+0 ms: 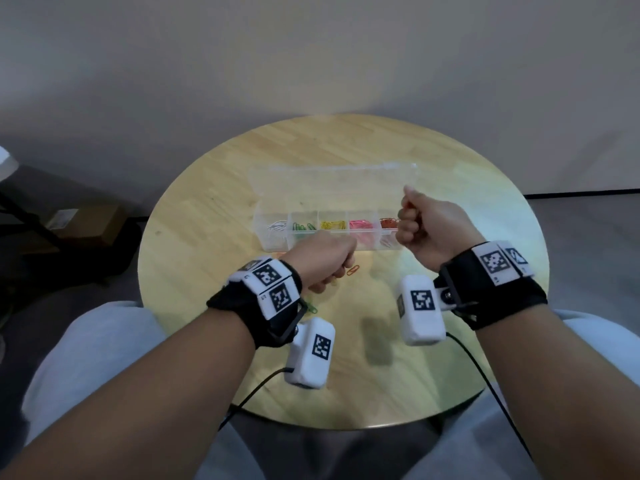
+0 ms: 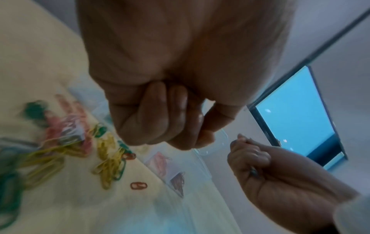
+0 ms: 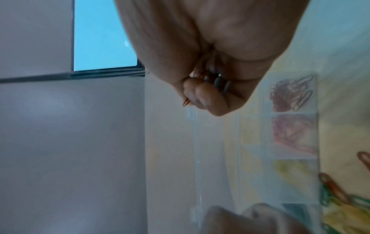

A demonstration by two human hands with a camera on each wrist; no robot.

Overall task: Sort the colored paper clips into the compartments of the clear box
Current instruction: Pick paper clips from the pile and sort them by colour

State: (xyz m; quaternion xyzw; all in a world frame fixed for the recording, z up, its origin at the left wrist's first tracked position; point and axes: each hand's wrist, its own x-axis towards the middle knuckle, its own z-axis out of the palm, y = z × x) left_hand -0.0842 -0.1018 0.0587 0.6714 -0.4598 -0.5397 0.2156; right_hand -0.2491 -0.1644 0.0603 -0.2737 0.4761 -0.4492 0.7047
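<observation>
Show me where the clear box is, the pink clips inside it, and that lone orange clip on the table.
clear box (image 1: 268, 233): head view, on its left end wall.
pink clips (image 1: 360, 225): head view, middle of the pile in its compartment.
orange clip (image 1: 353, 270): head view, middle of the clip lying beside the left hand.

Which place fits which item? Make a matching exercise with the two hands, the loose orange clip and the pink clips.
1 right hand
2 left hand
3 orange clip
4 pink clips

A in a compartment of the clear box
B lying on the table, outside the box
C low over the table, before the box
D raised at the box's right end

Pairs: 1-D, 2-C, 3-B, 4-A
</observation>
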